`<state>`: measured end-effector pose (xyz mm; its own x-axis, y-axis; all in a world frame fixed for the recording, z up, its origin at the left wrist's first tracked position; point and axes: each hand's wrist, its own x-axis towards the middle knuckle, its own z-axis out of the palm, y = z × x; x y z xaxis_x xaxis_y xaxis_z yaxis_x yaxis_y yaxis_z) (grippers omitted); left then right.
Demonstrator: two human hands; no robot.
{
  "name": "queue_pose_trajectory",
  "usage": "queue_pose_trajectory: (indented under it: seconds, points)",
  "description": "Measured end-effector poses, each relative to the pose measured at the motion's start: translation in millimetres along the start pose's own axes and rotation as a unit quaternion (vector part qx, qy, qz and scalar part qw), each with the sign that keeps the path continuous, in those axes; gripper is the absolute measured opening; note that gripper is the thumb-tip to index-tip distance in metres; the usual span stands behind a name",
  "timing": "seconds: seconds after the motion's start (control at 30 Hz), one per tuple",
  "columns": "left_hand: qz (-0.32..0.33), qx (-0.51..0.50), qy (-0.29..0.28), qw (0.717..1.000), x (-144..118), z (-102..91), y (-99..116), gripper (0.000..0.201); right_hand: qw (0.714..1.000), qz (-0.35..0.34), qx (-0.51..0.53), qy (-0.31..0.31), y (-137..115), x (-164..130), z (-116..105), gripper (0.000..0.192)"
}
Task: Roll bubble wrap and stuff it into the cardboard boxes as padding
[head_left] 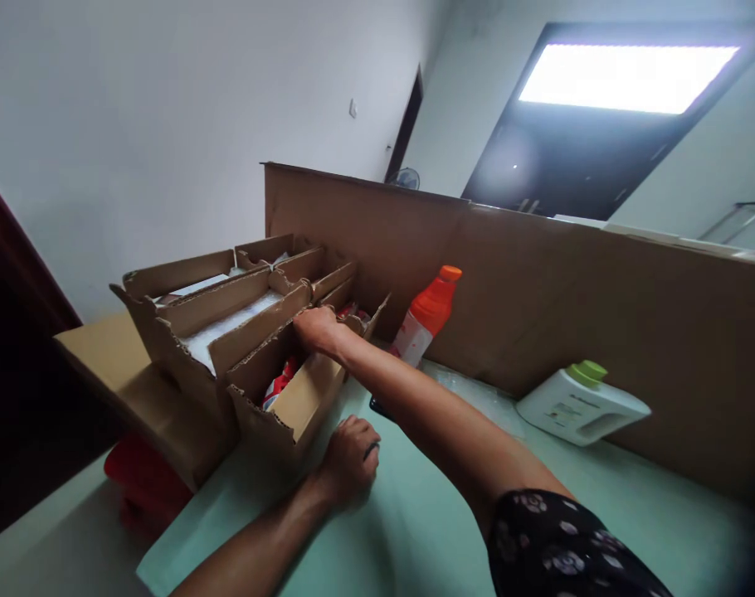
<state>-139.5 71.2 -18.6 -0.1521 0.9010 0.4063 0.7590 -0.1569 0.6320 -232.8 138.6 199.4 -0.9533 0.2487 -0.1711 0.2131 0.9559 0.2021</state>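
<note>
The nearest cardboard box (290,398) sits at the left end of the green table (427,514), one of a row of long, narrow open-topped boxes with ragged, torn corrugated edges. Inside it I can see red packets (279,383) — what they are exactly I cannot tell. The two boxes behind it (221,319) hold something white.

My right hand (319,329) is stretched out over the far end of the nearest box, arm nearly straight, palm down, fingers curled onto its top edge; whether they clasp anything inside is hidden. My left hand (349,456) rests on the table just beside the box's near corner, closed into a loose fist around a small dark thing — too little shows to name it.

An orange-capped bottle (426,319) stands against the cardboard wall (539,290) behind, and a white jug with a green cap (580,405) lies further right.
</note>
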Motion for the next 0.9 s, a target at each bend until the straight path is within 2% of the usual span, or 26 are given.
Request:
queue_pose_trajectory:
  seconds: [0.1, 0.2, 0.3, 0.43, 0.5, 0.53, 0.57, 0.63, 0.73, 0.8, 0.9]
  points:
    - [-0.004, -0.009, -0.004, 1.000, 1, 4.2, -3, 0.019, 0.996, 0.061, 0.045, 0.041, 8, -9, 0, 0.025]
    - [-0.010, -0.011, -0.008, 1.000, 0, 4.5, -4, 0.021, 0.983, 0.105, 0.102, 0.110, 39, -46, -12, 0.020]
    - [-0.008, -0.018, -0.013, 1.000, -1, 0.4, -3, 0.021, 0.959, 0.149, 0.156, 0.181, 97, -111, -18, 0.034]
    - [-0.006, -0.027, -0.010, 1.000, -2, -3.8, 1, 0.018, 0.936, 0.207, 0.194, 0.209, 189, -202, -3, 0.056]
    - [-0.008, -0.031, -0.006, 0.999, -2, -3.5, 2, 0.018, 0.926, 0.238, 0.191, 0.221, 220, -226, 8, 0.055]
    - [-0.009, -0.033, -0.005, 0.999, -3, -2.9, 2, 0.018, 0.924, 0.252, 0.181, 0.224, 228, -229, 12, 0.053]
    - [-0.010, -0.036, -0.004, 0.999, -3, -2.1, 2, 0.019, 0.923, 0.262, 0.170, 0.224, 231, -226, 15, 0.049]
    - [-0.012, -0.040, -0.001, 0.999, -3, -0.3, 2, 0.020, 0.930, 0.257, 0.152, 0.214, 222, -199, 19, 0.039]
    - [-0.014, -0.044, 0.006, 0.999, -2, 1.9, 0, 0.021, 0.953, 0.188, 0.157, 0.177, 188, -126, 19, 0.023]
    - [-0.011, -0.047, 0.008, 0.999, -1, 3.0, -1, 0.021, 0.968, 0.145, 0.152, 0.138, 164, -70, 17, 0.024]
    - [-0.009, -0.053, 0.010, 0.999, 0, 4.4, -4, 0.021, 0.981, 0.128, 0.117, 0.081, 140, 0, 11, 0.029]
